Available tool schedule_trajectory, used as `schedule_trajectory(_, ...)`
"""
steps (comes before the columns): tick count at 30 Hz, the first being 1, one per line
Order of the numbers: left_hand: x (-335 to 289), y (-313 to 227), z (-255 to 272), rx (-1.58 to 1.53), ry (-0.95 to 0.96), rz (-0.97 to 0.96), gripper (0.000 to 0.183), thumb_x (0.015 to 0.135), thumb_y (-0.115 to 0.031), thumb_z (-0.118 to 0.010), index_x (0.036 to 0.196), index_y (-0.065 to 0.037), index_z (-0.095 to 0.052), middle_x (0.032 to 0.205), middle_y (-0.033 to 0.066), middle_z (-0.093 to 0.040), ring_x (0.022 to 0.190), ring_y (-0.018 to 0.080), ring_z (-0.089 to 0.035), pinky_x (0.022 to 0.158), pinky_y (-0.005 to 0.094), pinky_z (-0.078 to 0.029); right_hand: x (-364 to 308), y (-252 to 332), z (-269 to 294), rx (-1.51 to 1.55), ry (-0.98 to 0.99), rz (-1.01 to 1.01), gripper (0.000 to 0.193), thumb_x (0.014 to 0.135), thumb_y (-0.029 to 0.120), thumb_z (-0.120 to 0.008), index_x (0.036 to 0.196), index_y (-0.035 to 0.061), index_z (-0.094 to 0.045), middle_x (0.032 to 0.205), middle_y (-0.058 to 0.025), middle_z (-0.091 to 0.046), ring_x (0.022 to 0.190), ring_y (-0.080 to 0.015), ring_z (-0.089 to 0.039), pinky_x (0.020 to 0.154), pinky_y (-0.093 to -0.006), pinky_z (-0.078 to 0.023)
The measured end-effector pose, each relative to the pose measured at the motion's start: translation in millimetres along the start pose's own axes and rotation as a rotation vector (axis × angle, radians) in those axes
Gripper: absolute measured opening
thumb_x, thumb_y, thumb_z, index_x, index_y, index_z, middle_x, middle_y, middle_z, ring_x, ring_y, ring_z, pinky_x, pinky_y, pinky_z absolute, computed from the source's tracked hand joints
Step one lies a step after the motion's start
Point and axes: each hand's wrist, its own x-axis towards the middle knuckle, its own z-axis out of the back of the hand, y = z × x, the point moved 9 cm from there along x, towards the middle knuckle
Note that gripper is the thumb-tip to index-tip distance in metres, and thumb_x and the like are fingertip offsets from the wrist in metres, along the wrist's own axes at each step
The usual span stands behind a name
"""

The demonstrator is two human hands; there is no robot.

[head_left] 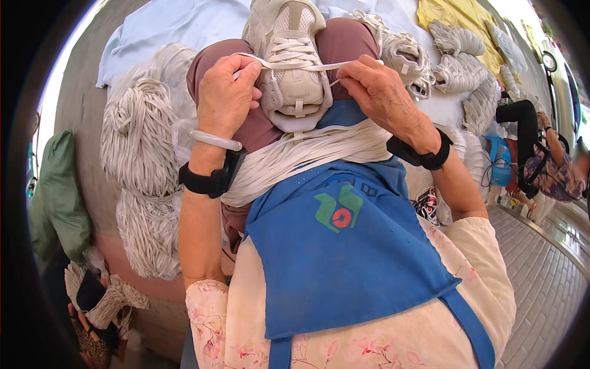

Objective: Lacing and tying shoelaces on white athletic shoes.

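Note:
A white sneaker rests heel-down between my knees, its sole side away from me. A flat white shoelace runs taut across its upper. My left hand pinches the lace's left end. My right hand pinches its right end, just right of the shoe. A bundle of loose white laces lies across my lap, over a blue apron. Both wrists wear black bands, the left one also a clear bangle.
Big hanks of white laces pile on the left. More white sneakers lie on a pale sheet at the upper right, beside a yellow cloth. A green bag sits far left. Another person crouches at the right by a blue stool.

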Motion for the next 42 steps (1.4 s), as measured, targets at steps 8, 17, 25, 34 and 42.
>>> schedule_trajectory(8,1,1,1,-0.021,0.034,-0.038,0.027,0.094,-0.022,-0.061,0.106,0.001,-0.067,0.104,0.0044,-0.065,0.07,0.0085,-0.062,0.052,0.0184,-0.051,23,-10,5,0.026,-0.143,-0.018,0.013,0.089,0.012,-0.06,0.093,0.0017,-0.065,0.084,-0.0145,-0.058,0.078,-0.0348,-0.059,0.07,-0.0412,-0.048)
schedule_trajectory(17,1,1,1,0.012,0.051,-0.083,0.024,0.094,-0.021,-0.061,0.1,0.001,-0.068,0.106,0.0048,-0.063,0.073,0.009,-0.062,0.052,0.0187,-0.052,24,-12,-2,0.15,-0.074,-0.071,0.016,0.089,0.014,-0.058,0.092,0.0017,-0.067,0.082,-0.0141,-0.06,0.077,-0.033,-0.06,0.072,-0.04,-0.048)
schedule_trajectory(25,10,-10,-2,0.179,0.097,-0.047,0.02,0.091,-0.02,-0.063,0.095,-0.001,-0.067,0.099,0.0031,-0.064,0.074,0.008,-0.062,0.054,0.0204,-0.052,29,-35,-24,0.371,0.293,-0.536,0.018,0.088,0.013,-0.057,0.088,-0.0016,-0.067,0.078,-0.0161,-0.065,0.075,-0.0326,-0.062,0.07,-0.0376,-0.05)
schedule_trajectory(34,5,-7,-7,0.113,-0.013,-0.109,0.019,0.089,-0.021,-0.068,0.092,-0.002,-0.069,0.073,0.0014,-0.065,0.063,0.0063,-0.06,0.056,0.0203,-0.051,35,-9,-16,0.139,0.026,-0.177,0.017,0.087,0.013,-0.058,0.084,-0.0017,-0.065,0.072,-0.0174,-0.06,0.077,-0.0326,-0.062,0.069,-0.0401,-0.049)
schedule_trajectory(42,-41,-43,-11,0.528,-0.223,-0.574,0.035,0.08,-0.018,-0.075,0.108,-0.003,-0.062,0.109,0.0115,-0.061,0.098,0.0277,-0.06,0.084,0.0376,-0.048,6,11,-3,-0.044,-0.063,-0.137,0.038,0.084,0.021,-0.068,0.111,-0.0024,-0.053,0.106,-0.0176,-0.053,0.085,-0.0356,-0.062,0.069,-0.0395,-0.055)
